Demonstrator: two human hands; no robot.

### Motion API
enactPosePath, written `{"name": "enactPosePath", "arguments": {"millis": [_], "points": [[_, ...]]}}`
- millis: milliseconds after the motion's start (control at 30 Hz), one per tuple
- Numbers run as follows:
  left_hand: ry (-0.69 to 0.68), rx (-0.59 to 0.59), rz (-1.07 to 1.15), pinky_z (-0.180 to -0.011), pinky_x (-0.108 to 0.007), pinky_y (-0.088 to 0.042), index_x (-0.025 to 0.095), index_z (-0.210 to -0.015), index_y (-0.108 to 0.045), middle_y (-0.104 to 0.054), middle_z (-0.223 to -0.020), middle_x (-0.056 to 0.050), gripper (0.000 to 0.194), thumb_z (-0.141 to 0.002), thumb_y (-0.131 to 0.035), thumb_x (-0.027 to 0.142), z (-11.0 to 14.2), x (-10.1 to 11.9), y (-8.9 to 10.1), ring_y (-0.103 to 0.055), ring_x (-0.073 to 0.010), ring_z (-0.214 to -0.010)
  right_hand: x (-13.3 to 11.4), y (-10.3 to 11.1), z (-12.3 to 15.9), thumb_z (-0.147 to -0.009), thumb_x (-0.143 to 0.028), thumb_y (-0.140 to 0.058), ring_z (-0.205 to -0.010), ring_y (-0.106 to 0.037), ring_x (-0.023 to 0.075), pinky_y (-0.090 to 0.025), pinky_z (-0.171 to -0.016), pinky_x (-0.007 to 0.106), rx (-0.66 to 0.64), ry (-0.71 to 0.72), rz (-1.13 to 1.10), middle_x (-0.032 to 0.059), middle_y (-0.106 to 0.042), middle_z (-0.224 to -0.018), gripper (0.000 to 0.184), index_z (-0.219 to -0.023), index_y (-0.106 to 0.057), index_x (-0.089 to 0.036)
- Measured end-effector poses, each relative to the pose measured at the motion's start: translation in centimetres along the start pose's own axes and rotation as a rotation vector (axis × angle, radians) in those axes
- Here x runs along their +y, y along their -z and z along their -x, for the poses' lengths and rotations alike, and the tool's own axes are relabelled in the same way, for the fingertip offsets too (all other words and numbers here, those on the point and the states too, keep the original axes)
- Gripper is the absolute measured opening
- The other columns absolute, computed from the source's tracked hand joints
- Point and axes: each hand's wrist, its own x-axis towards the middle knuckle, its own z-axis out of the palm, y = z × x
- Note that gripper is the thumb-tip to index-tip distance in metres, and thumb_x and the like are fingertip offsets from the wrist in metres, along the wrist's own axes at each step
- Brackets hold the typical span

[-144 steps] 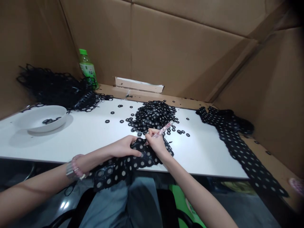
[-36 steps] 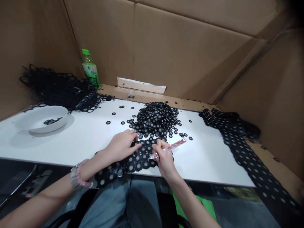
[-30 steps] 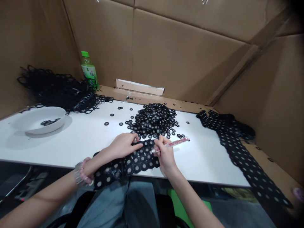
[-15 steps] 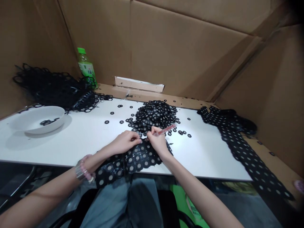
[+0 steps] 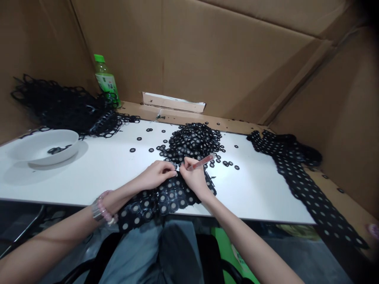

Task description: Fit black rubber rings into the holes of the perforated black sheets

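right hand (image 5: 194, 176): clenched around a slim pink translucent tool (image 5: 201, 161), held like a pen, tip down at the upper edge of the lace, shaft slanting toward 2 o'clock. left hand (image 5: 156, 175): grasping, fingers curled and pinching that same edge just beside the right hand. the 2 hands nearly meet. pink bead bracelet (image 5: 104, 210) and metal band (image 5: 96, 210) on the left wrist.

black lace band (image 5: 161, 201): ring motifs with pale centres, lying at the table's near edge under both hands, its lower end hanging over toward the lap at 6 o'clock. grey trousers (image 5: 133, 256) below.

white table (image 5: 251, 193): cut black rings in a heaped pile (image 5: 192, 141) at 12 o'clock, just past the hands, with loose rings (image 5: 151, 150) scattered around it. white bowl (image 5: 41, 146) at 10 o'clock, holding a few black rings (image 5: 56, 150). second lace band (image 5: 299, 185) at 2 o'clock, trailing off the table's right end.

far: black lace tangle (image 5: 56, 104) at 10 o'clock, green-capped plastic bottle (image 5: 105, 77) beside it, cardboard wall (image 5: 231, 59) behind everything.
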Motion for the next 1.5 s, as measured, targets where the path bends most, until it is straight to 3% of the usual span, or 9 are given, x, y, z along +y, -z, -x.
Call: {"name": "enactPosePath", "arguments": {"millis": [100, 200, 400, 533, 700, 833, 1033, 1500], "points": [[0.011, -0.014, 0.058, -0.059, -0.021, -0.034, 0.015, -0.067, -0.057, -0.053, -0.063, 0.002, 0.028, -0.082, -0.044, 0.035, -0.1, 0.0, 0.1, -0.046, -0.0134, -0.063, 0.0, -0.2, 0.0, -0.064, -0.011, -0.044, -0.045, -0.026, 0.0087, -0.022, -0.046, 0.023, -0.031, 0.031, 0.015, -0.0078, -0.024, -0.045, 0.027, -0.049, -0.024, -0.021], [0.045, -0.050, 0.065, -0.057, -0.021, -0.032, 0.016, -0.066, -0.054, -0.047, -0.060, 0.003, 0.032, -0.082, -0.042, 0.040, -0.1, 0.3, 0.2, -0.042, -0.0125, -0.060, 0.3, 0.0, -0.3, -0.062, -0.013, -0.046, -0.044, -0.029, 0.0085, -0.024, -0.045, 0.022, 0.030, -0.047, -0.043, -0.0082, -0.027, -0.043, 0.027, -0.047, -0.026, -0.021], [0.134, -0.118, -0.144, -0.053, -0.021, -0.026, 0.017, -0.057, -0.044, -0.036, -0.053, 0.005, 0.042, -0.069, -0.055, 0.056, -0.3, 0.7, 0.6, -0.034, -0.0118, -0.056, 1.3, 0.4, -0.7, -0.063, -0.017, -0.048, -0.039, -0.035, 0.0083, -0.027, -0.042, 0.021, 0.166, -0.164, -0.276, -0.0098, -0.031, -0.040, 0.026, -0.049, -0.026, -0.023], [0.133, -0.173, -0.136, -0.056, -0.021, -0.025, 0.017, -0.054, -0.041, -0.031, -0.052, 0.006, 0.042, -0.071, -0.053, 0.053, -0.3, 0.6, 0.8, -0.031, -0.0107, -0.054, 0.5, 0.8, -0.2, -0.065, -0.018, -0.049, -0.037, -0.035, 0.0075, -0.028, -0.041, 0.020, 0.131, -0.161, -0.313, -0.0102, -0.031, -0.039, 0.027, -0.049, -0.027, -0.022], [0.126, -0.147, -0.123, -0.066, -0.023, -0.028, 0.016, -0.054, -0.041, -0.031, -0.052, 0.006, 0.041, -0.074, -0.050, 0.051, 0.1, 0.3, 0.5, -0.033, -0.0112, -0.057, -0.9, 1.1, 1.1, -0.065, -0.017, -0.049, -0.040, -0.035, 0.0078, -0.029, -0.042, 0.020, -0.007, -0.152, -0.177, -0.0091, -0.029, -0.042, 0.028, -0.047, -0.027, -0.022], [0.139, -0.121, -0.161, -0.078, -0.029, -0.027, 0.016, -0.055, -0.044, -0.040, -0.053, 0.005, 0.042, -0.076, -0.048, 0.052, 0.5, 0.4, 0.1, -0.038, -0.0143, -0.064, -0.7, 0.9, 1.6, -0.063, -0.016, -0.047, -0.042, -0.035, 0.0083, -0.030, -0.043, 0.020, -0.014, -0.184, -0.168, -0.0086, -0.029, -0.043, 0.026, -0.048, -0.028, -0.022], [0.107, -0.133, -0.117, -0.077, -0.030, -0.027, 0.017, -0.065, -0.052, -0.052, -0.062, 0.003, 0.036, -0.081, -0.044, 0.049, 0.9, 0.8, 0.2, -0.042, -0.0172, -0.072, -0.6, 0.8, 1.6, -0.063, -0.016, -0.046, -0.042, -0.034, 0.0084, -0.028, -0.043, 0.021, -0.009, -0.192, -0.118, -0.0087, -0.028, -0.044, 0.025, -0.049, -0.027, -0.022], [0.097, -0.138, 0.019, -0.080, -0.030, -0.026, 0.017, -0.059, -0.043, -0.040, -0.056, 0.004, 0.030, -0.079, -0.045, 0.039, 0.7, 0.8, 0.0, -0.038, -0.0170, -0.074, -0.6, 0.5, 1.9, -0.072, -0.017, -0.043, -0.044, -0.027, 0.0089, -0.024, -0.049, 0.025, -0.094, 0.004, 0.199, -0.0080, -0.024, -0.046, 0.031, -0.052, -0.020, -0.022]]}}
